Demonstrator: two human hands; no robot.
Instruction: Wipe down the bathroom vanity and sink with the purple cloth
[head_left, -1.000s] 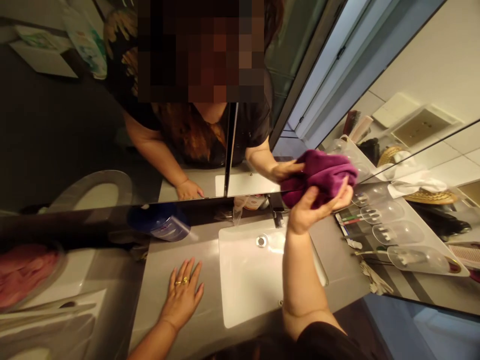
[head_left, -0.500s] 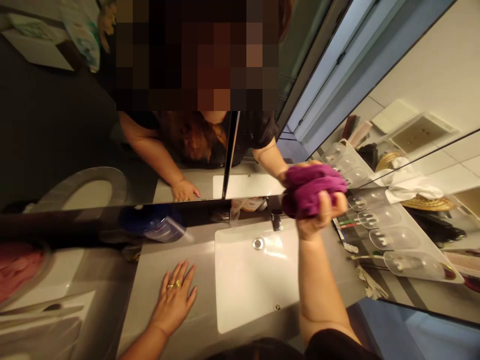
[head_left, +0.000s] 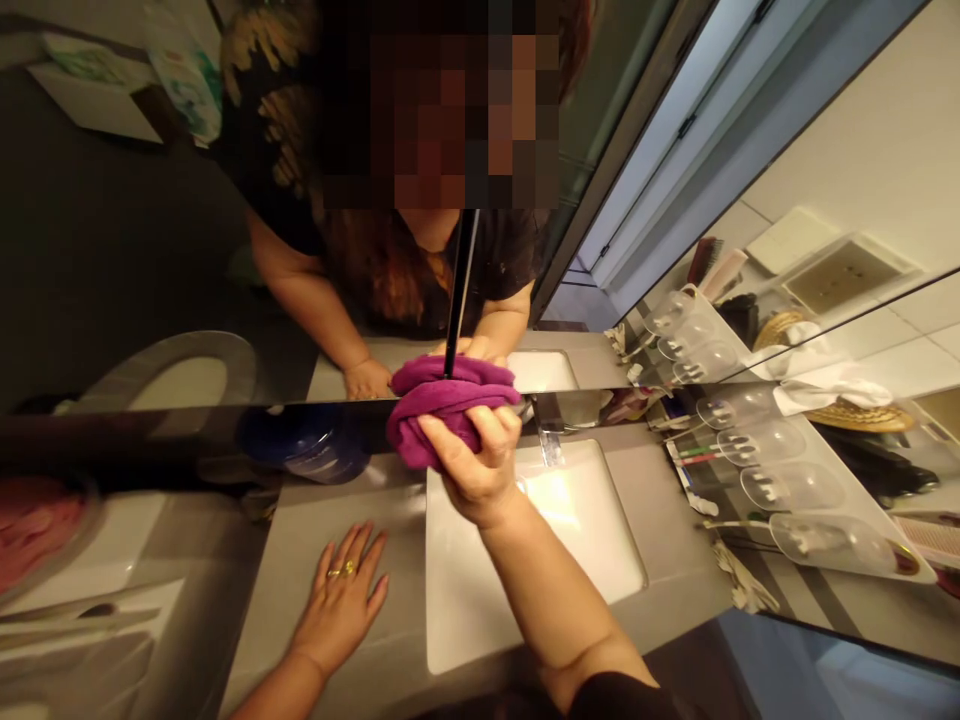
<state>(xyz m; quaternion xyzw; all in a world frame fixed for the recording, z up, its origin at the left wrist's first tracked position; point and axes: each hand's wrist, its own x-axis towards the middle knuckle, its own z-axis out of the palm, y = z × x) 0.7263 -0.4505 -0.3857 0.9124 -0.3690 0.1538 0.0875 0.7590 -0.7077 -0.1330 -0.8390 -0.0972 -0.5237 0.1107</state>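
The right hand (head_left: 474,462) was closed around a bunched purple terry cloth (head_left: 442,402), fingers (head_left: 501,425) curled over its near side and the thumb tucked under, so the grip clamped on a wad of fabric rather than an edge. The cloth sat pressed against the lower part of the wall mirror (head_left: 135,260), just above the mirror's bottom edge and over the back rim of the white rectangular sink basin (head_left: 487,610). Judged from its folds, it was soft, light and limp, would take any shape the hand gave it, and carried no risk of breaking; a loose corner could slip free, so a full-palm hold on the middle of the bundle looked the surest. The wad was wider than tall: its long axis ran left to right along the mirror's lower edge, with the bulkier end toward the left and no clear front or tip.

The left hand (head_left: 339,600), with gold rings, lay flat and spread on the grey stone counter (head_left: 300,560), holding nothing, well apart from the cloth. A chrome tap (head_left: 550,440) stood just right of the cloth. Clear plastic cups (head_left: 787,490) lined a rack on the right.
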